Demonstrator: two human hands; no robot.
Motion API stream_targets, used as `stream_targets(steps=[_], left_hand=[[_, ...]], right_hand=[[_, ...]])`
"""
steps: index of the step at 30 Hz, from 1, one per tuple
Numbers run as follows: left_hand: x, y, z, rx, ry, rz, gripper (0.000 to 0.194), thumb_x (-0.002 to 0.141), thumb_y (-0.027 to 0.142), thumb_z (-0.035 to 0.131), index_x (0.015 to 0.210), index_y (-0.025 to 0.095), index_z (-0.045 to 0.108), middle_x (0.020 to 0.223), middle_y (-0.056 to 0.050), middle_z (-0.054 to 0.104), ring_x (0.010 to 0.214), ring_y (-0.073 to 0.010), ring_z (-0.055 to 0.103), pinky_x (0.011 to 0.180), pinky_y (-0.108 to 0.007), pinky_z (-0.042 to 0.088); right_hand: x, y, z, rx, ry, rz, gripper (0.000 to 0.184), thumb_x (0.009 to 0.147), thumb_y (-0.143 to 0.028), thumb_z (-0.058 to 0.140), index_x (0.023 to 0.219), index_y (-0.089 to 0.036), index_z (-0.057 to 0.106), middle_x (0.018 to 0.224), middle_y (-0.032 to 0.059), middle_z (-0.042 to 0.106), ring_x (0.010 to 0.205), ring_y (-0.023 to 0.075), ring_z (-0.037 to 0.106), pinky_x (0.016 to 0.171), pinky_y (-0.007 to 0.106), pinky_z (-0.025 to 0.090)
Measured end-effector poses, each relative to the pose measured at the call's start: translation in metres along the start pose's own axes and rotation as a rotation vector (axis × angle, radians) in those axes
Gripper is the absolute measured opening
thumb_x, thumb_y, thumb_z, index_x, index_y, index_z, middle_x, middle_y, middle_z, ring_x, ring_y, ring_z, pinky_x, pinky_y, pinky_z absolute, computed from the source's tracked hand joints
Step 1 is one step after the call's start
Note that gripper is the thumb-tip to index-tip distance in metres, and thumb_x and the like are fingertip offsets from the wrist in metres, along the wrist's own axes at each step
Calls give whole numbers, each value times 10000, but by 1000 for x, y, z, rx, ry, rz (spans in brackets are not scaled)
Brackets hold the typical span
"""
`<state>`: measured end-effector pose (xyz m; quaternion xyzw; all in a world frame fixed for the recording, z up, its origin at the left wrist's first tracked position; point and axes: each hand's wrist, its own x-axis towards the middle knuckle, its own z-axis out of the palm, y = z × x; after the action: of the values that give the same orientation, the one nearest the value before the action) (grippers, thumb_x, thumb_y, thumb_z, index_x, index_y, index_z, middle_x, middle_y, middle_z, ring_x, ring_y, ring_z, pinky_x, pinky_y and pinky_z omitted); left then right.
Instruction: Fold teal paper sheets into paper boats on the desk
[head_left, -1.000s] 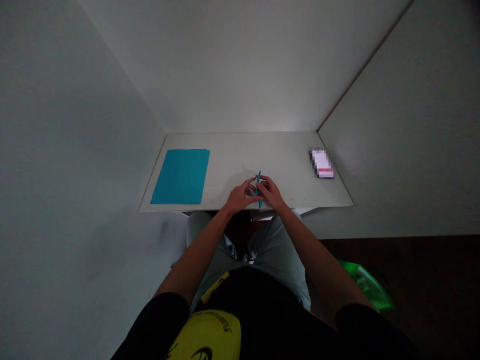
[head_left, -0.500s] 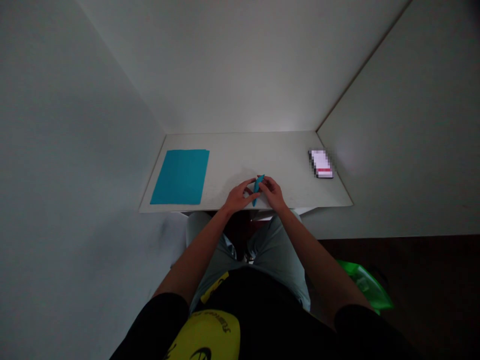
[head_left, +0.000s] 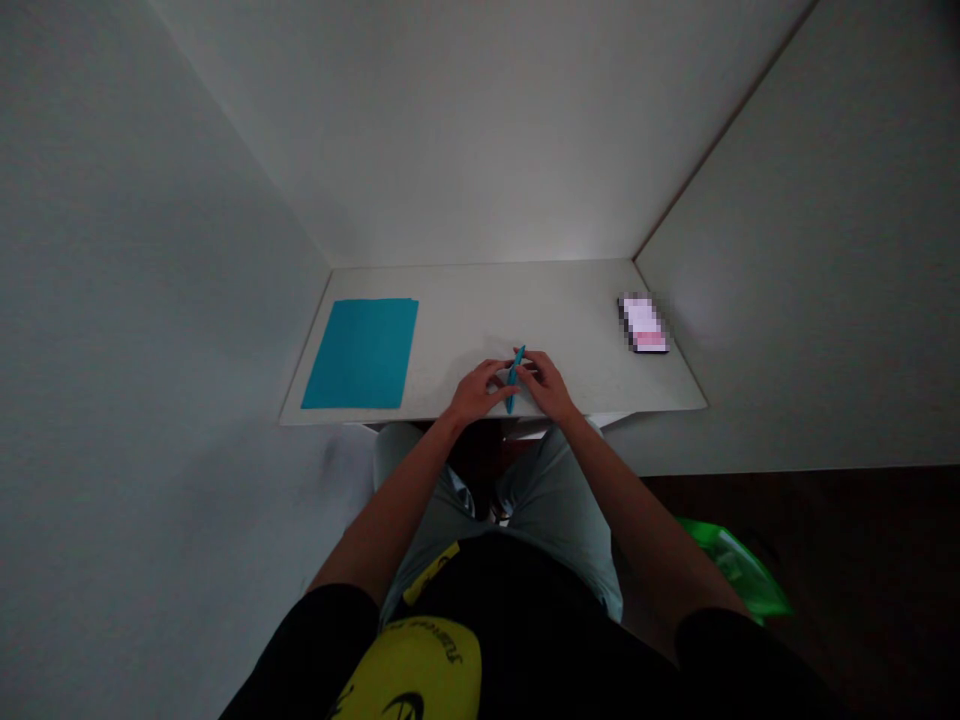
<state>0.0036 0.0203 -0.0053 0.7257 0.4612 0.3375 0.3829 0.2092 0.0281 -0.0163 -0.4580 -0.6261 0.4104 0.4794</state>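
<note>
A narrow piece of folded blue paper (head_left: 512, 379) stands between my two hands near the front edge of the table, its far tip leaning a little to the right. My left hand (head_left: 478, 390) is closed on its left side, the thumb against the lower part. On the right side, my right hand (head_left: 546, 384) pinches the paper between thumb and fingers. Some fingertips are hidden behind the paper.
Blue sheets of paper (head_left: 361, 353) lie flat on the left of the white table (head_left: 480, 290). A phone with a blurred screen (head_left: 645, 325) rests at the right. Walls enclose the table's back and sides. A green bag (head_left: 739, 570) is on the floor at lower right.
The folded paper now looks narrower, seen more edge-on, with its far tip slightly farther left. My right hand has shifted slightly; my left hand stays nearly in place.
</note>
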Motion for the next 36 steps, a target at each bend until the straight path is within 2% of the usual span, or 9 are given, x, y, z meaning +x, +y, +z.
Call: stream_targets(steps=[10,19,24,28,30,32,34,36], left_hand=[[0,3,-2,6,-11,-19,496,958,383,787,1426,249,693,1369,-78,707,946,-169,753,892,-318,591],[0,-6,1,-8,-7,11,478,977,384,761,1430,243,699,1354,-78,707,938,-165,740,925,-326,596],[0,-9,2,-14,10,12,446,1005,397,715,1420,233,700,1337,-91,707,937,-170,737,904,-326,601],[0,-6,2,-30,54,9,423,1001,358,694,1396,206,704,1317,-107,698,927,-167,728,870,-314,595],[-1,-4,2,-17,90,10,423,989,315,682,1396,204,705,1229,-96,712,886,-159,702,843,-302,585],[-2,-3,2,22,118,-4,426,973,277,675,1391,202,708,1053,-59,725,820,-159,665,811,-297,566],[-2,-1,2,51,129,-23,436,955,251,670,1387,199,706,900,-18,703,766,-162,632,779,-296,539],[-3,0,2,46,132,-29,452,942,236,661,1391,198,700,847,3,681,733,-158,611,748,-291,512]], right_hand=[[-2,-2,-2,-7,-10,46,606,967,-673,691,1430,-282,697,1312,119,752,1057,264,741,936,455,648],[-1,7,-3,-17,-7,12,598,981,-651,677,1449,-279,698,1315,121,737,1074,262,730,928,439,647],[-2,9,-4,-26,-7,-2,557,1026,-650,604,1457,-310,700,1416,116,703,1139,273,711,945,454,649],[-3,7,-4,-45,6,-26,515,1064,-616,550,1457,-317,697,1406,114,694,1162,278,688,946,467,643],[-3,5,-3,-74,26,-53,482,1088,-582,509,1431,-309,709,1356,118,695,1175,283,671,957,476,632],[-5,3,-1,-122,34,-85,457,1094,-544,500,1418,-298,710,1310,125,673,1172,281,651,958,471,623],[-7,1,2,-194,24,-106,473,1048,-512,596,1458,-292,679,1326,132,613,1150,277,628,937,454,621],[-10,0,5,-261,17,-108,587,961,-454,723,1515,-285,628,1380,139,537,1105,265,611,919,444,620]])
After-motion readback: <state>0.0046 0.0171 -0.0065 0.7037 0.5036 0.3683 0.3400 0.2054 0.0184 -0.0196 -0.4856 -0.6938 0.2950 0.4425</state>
